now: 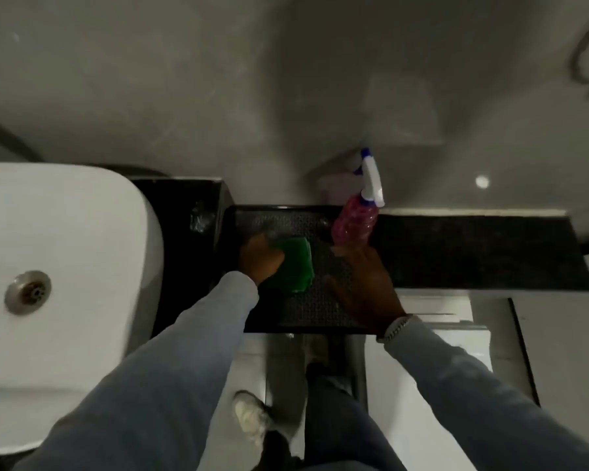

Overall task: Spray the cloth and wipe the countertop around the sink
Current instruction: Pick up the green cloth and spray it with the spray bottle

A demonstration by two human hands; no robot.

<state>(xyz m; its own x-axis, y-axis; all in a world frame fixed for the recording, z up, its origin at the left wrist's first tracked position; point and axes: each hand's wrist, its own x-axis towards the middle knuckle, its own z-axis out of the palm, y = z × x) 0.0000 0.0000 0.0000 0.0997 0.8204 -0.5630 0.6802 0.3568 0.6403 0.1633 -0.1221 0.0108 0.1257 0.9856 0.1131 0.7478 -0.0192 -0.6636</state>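
Note:
A green cloth [296, 266] lies on a black textured mat [286, 217] on the dark countertop [473, 253], right of the white sink [82, 232]. My left hand [259, 260] grips the cloth's left side and presses it onto the mat. A pink spray bottle [354, 222] with a white and blue trigger head stands at the mat's back right corner, against the wall. My right hand [368, 283] is just in front of the bottle with fingers spread. Its fingertips reach the bottle's base without closing around it.
The sink's metal drain [28, 292] is at the far left. A grey wall [218, 96] rises behind the counter. White cabinet fronts [432, 321] and my shoe [252, 416] on the floor show below the counter edge.

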